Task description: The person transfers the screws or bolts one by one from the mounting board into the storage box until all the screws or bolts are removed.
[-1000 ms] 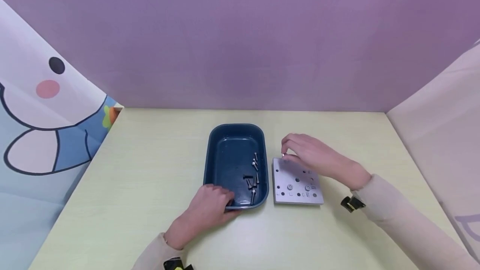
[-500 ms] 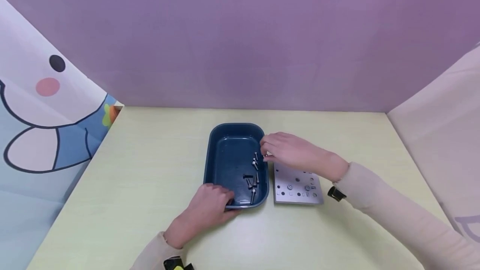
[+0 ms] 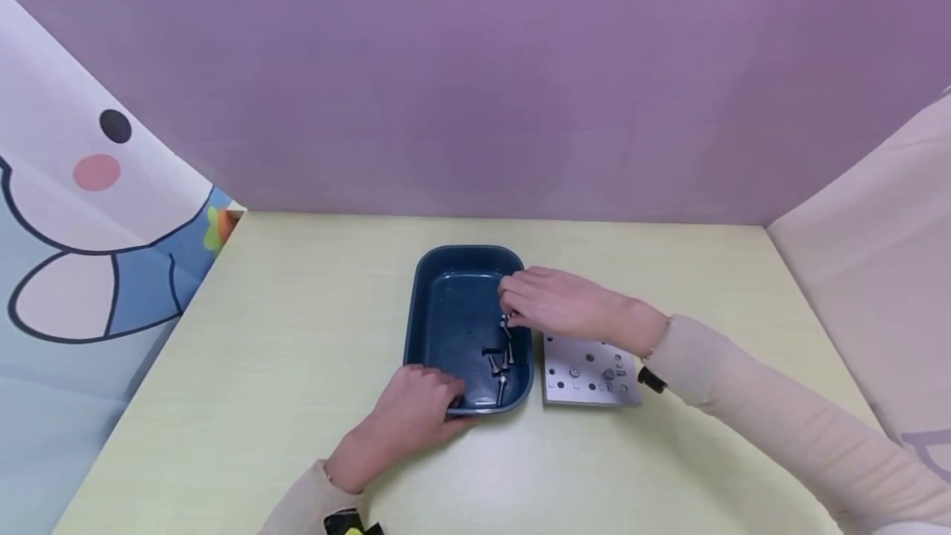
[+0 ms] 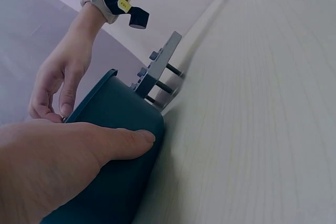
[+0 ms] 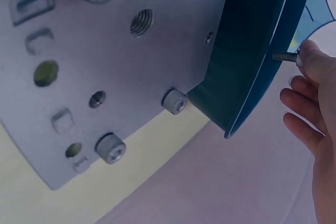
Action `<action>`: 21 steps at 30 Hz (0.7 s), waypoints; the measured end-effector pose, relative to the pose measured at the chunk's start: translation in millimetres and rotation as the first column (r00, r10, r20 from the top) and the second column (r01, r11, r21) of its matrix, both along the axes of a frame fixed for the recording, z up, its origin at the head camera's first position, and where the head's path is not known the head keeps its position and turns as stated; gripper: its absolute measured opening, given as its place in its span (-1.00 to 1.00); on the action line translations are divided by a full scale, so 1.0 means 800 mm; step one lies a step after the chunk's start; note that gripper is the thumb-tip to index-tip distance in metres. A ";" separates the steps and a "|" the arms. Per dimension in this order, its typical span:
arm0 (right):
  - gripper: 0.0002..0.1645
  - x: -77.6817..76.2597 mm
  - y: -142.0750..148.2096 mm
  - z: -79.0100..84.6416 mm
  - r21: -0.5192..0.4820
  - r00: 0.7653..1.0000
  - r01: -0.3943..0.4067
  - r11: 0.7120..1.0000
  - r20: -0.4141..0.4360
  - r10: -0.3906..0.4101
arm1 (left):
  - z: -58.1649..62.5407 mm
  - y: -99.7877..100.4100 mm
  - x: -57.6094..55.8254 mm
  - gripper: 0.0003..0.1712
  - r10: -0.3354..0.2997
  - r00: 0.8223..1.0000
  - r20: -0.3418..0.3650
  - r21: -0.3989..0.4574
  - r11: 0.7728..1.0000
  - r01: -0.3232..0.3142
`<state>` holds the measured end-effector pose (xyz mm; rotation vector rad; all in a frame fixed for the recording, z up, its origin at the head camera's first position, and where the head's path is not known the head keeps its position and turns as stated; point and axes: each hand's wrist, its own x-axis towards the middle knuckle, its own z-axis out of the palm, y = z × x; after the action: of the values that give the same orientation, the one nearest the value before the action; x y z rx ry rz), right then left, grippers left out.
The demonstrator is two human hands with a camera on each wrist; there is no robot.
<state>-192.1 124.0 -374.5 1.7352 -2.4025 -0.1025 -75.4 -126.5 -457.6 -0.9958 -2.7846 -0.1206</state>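
Observation:
My left hand (image 3: 416, 407) grips the near left rim of the dark blue tray (image 3: 446, 329), thumb outside against its wall and fingers over the edge. Several small metal screws (image 3: 502, 386) lie along the tray's right side. Over that side hovers my right hand (image 3: 557, 301). Between its thumb and index finger it pinches a screw (image 5: 285, 56), threaded end showing in the right wrist view. Just right of the tray is a grey metal plate (image 3: 568, 390) with several holes. Socket-head screws (image 5: 111, 148) sit in some of these, their shanks (image 4: 165, 87) protruding underneath.
Everything stands on a pale wooden table (image 3: 297, 312). A purple cloth (image 3: 475, 89) hangs behind it, with a printed cartoon cloth (image 3: 89, 271) on the left and a pale cloth (image 3: 877, 254) on the right.
My right hand has moved left, from the plate's far left corner to above the tray, with the small screw in its fingers. The left hand and the tray have stayed put.

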 end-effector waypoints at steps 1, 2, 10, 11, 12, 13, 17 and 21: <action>-0.79 0.000 -0.001 0.000 0.003 1.000 -0.001 1.000 -0.004 0.001 | 0.000 0.000 0.000 -0.51 -0.001 1.000 0.000 0.000 1.000 0.001; -0.79 0.000 -0.003 0.001 0.005 1.000 -0.001 1.000 -0.004 0.001 | 0.000 0.000 0.000 -0.51 -0.002 1.000 0.001 0.000 1.000 0.002; -0.78 -0.002 -0.015 0.002 0.074 0.999 -0.026 0.997 -0.037 0.029 | 0.000 -0.001 -0.001 -0.50 0.002 1.000 0.013 -0.004 1.000 -0.002; -0.78 -0.002 -0.017 0.002 0.089 0.998 -0.032 0.995 -0.052 0.037 | 0.000 -0.001 -0.001 -0.49 0.003 1.000 0.016 -0.005 1.000 -0.003; -0.76 -0.003 -0.018 0.001 0.107 0.997 -0.037 0.994 -0.066 0.044 | 0.000 -0.001 -0.001 -0.49 0.003 1.000 0.018 -0.006 1.000 -0.003; -0.76 -0.003 -0.020 0.000 0.123 0.995 -0.044 0.991 -0.083 0.054 | 0.000 -0.001 -0.001 -0.49 0.004 1.000 0.019 -0.007 1.000 -0.004; -0.73 -0.003 -0.025 -0.002 0.163 0.985 -0.068 0.984 -0.145 0.092 | -0.001 -0.001 -0.002 -0.50 0.003 1.000 0.021 -0.010 1.000 -0.003; -0.71 -0.004 -0.028 -0.002 0.178 0.969 -0.097 0.979 -0.207 0.133 | -0.002 -0.001 -0.002 -0.50 0.000 1.000 0.013 -0.011 1.000 0.000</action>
<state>-195.3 101.8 -376.3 1.8226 -2.1853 -0.4656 -77.1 -126.9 -459.3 -1.0009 -2.7999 -0.1117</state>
